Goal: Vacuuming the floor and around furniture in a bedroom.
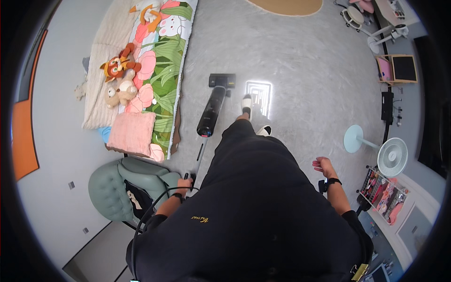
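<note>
My left hand grips the handle of a stick-type floor cleaner, beside the green armchair. Its grey tube slopes up to a dark, partly see-through body, and the black floor head rests flat on the grey floor. Out to my right side, my right hand hangs in the air, fingers loosely bent and nothing in them. A black strap with a small device circles that wrist. My shoe stands just right of the cleaner's body; the other shoe is partly hidden by my trousers.
Left of the cleaner is a bed with a floral cover, plush toys and a pink cushion. A green tufted armchair stands nearby. To the right are a pedestal fan, a wire rack cart and a small easel.
</note>
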The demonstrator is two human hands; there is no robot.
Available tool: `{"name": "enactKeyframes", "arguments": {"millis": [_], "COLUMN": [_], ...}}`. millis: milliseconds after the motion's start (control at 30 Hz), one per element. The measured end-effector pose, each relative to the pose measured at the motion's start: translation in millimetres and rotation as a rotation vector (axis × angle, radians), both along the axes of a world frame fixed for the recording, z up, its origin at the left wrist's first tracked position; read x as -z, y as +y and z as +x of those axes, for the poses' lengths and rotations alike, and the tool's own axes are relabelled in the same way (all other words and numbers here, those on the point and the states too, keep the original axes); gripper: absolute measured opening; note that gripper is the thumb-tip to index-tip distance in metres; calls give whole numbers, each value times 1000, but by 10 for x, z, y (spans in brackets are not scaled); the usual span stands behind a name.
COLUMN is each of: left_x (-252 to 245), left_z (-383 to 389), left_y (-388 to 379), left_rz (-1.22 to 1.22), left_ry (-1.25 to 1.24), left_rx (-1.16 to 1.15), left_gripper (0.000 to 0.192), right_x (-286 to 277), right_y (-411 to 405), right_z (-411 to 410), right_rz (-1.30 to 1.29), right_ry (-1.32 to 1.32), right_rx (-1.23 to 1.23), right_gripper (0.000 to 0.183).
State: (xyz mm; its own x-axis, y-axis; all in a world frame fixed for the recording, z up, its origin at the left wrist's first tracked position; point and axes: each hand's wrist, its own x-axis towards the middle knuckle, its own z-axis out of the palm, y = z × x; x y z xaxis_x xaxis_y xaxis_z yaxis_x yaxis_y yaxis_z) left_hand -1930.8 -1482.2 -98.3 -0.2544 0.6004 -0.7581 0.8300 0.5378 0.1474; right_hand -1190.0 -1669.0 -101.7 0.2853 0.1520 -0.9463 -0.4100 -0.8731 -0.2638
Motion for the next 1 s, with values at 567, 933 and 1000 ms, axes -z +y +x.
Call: {"name": "enactKeyframes", "arguments": {"millis": [567, 933, 1000], "left_x": [284, 884, 933], "left_z": [2, 1070, 1214], "left_y": [344, 3790, 4350], "left_rz": [34, 199, 203], "left_ry": [-421, -652, -717], "left_rx": [59, 104, 125], "left_gripper": [27, 35, 26], "right_x": [-156, -557, -685], "right_y": [-98, -613, -613], "right_z": [-603, -2312, -2707], "right_rz": [72, -42, -57], "right_ry": [-60, -121, -114], "right_rx": [82, 286, 266], "right_gripper": [30, 27, 25]}}
